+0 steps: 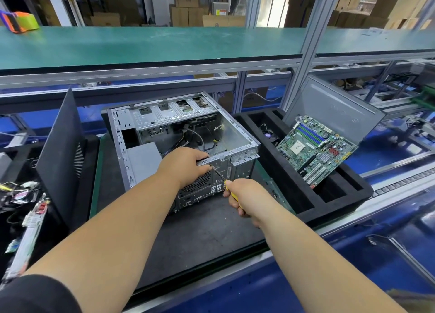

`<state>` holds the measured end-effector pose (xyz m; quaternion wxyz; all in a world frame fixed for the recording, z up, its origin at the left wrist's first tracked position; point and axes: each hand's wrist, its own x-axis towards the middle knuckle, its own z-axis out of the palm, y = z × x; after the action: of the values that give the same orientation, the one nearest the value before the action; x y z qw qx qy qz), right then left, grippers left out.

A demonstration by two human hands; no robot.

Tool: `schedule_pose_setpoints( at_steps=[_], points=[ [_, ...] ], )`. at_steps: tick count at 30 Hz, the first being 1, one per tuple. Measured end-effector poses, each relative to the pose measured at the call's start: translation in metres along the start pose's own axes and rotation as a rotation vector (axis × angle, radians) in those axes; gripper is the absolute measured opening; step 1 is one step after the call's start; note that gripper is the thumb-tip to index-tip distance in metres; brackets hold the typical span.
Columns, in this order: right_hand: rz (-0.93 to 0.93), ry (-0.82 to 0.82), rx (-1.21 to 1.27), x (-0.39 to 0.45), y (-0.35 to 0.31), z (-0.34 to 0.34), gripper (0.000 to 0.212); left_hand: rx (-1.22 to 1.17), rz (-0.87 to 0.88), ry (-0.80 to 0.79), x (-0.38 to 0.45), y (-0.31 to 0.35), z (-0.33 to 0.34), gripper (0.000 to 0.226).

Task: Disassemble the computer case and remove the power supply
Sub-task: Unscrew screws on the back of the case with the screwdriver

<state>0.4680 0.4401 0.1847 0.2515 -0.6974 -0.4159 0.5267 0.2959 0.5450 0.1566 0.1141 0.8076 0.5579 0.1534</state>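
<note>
An open grey computer case (pixel 237 134) lies on its side on a dark mat, its rear panel facing me. The grey power supply (pixel 143 162) sits inside at the near left corner. My left hand (pixel 186 164) grips the case's top rear rail, fingers curled over the edge. My right hand (pixel 237 195) holds a yellow-handled screwdriver (pixel 221 176), whose tip meets the rear panel just below my left thumb. Loose cables lie inside the case.
A green motherboard (pixel 317 148) leans in a black foam tray (pixel 334 204) on the right, beside a grey side panel (pixel 329 110). A black case panel (pixel 61 152) stands upright on the left, with cables and parts (pixel 26 195) beyond it. A green shelf spans above.
</note>
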Motion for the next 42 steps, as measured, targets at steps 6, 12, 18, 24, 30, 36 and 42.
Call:
schedule_pose_setpoints(
  at_steps=[6,12,18,24,30,36,42],
  points=[
    [-0.438,0.466,-0.920,-0.006,0.013,0.010,0.020,0.010,0.017,-0.004,0.000,0.000,-0.002,0.018],
    [-0.210,0.211,-0.297,0.003,0.012,0.005,0.034,0.011,0.024,0.001,-0.003,0.002,-0.003,0.016],
    [0.183,-0.185,0.397,0.006,0.006,0.004,0.042,0.037,0.018,0.019,-0.006,0.006,-0.003,0.024],
    [0.168,-0.105,0.351,0.003,0.009,0.004,0.035,0.089,0.013,-0.065,-0.016,0.006,-0.004,0.065],
    [0.163,-0.089,0.431,0.007,0.012,0.004,0.039,-0.362,0.072,0.348,-0.056,0.036,-0.003,0.022],
    [0.129,-0.131,0.409,0.011,0.015,-0.001,0.030,-1.025,-0.654,-0.017,-0.050,0.068,0.011,0.020],
    [0.039,-0.129,0.372,0.013,0.016,0.000,0.012,-1.607,-0.949,0.026,-0.035,0.073,0.016,0.020]
  ],
)
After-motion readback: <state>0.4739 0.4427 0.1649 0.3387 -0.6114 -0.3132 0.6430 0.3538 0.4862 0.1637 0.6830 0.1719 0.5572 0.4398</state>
